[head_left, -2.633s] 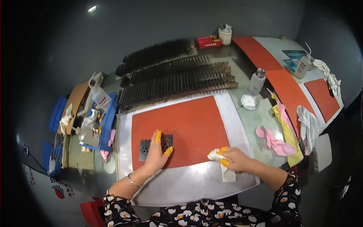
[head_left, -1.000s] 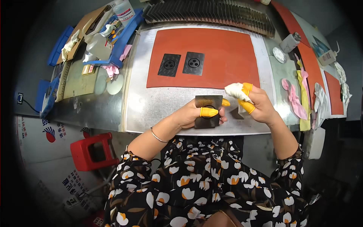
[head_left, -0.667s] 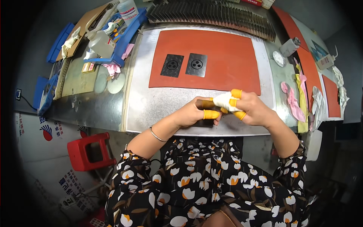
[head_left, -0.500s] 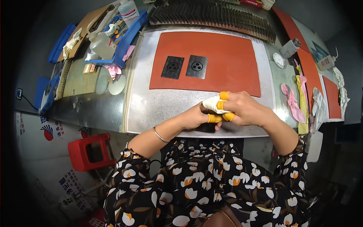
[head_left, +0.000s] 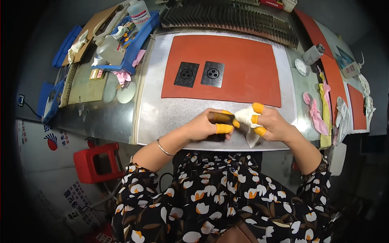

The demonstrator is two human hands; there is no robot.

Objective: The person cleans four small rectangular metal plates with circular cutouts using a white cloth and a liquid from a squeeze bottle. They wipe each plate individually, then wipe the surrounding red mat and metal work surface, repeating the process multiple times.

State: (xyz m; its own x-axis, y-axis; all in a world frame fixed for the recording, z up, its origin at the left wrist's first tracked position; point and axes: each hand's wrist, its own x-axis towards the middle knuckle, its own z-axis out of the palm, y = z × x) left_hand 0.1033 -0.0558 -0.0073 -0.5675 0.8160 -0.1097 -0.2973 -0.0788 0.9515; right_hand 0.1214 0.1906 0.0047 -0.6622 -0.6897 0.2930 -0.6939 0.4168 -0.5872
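Near the front edge of the table, my left hand (head_left: pixel 201 127) is closed around a dark flat plate (head_left: pixel 221 118), seen nearly edge-on. Yellow finger cots cover fingertips on both hands. My right hand (head_left: pixel 276 124) pinches a white cloth (head_left: pixel 245 116) at the plate's right end, and a corner of the cloth hangs down. Whether the cloth touches the plate is hard to see. Beyond my hands, a dark plate with a three-dot round pattern (head_left: pixel 187 74) and a greyer matching plate (head_left: pixel 212 74) lie side by side on a red mat (head_left: pixel 247 60).
A rack of several upright thin plates (head_left: pixel 231 22) runs along the back. On the left stands a blue tray (head_left: pixel 129 60) with bottles. To the right are a spray can (head_left: pixel 313 53), a round white pad (head_left: pixel 301 67) and pink cloths (head_left: pixel 316 115). A red stool (head_left: pixel 87 164) stands below left.
My right hand has shifted right with the white cloth, drawing away from my left hand. More of the dark plate shows now. The view has moved slightly.
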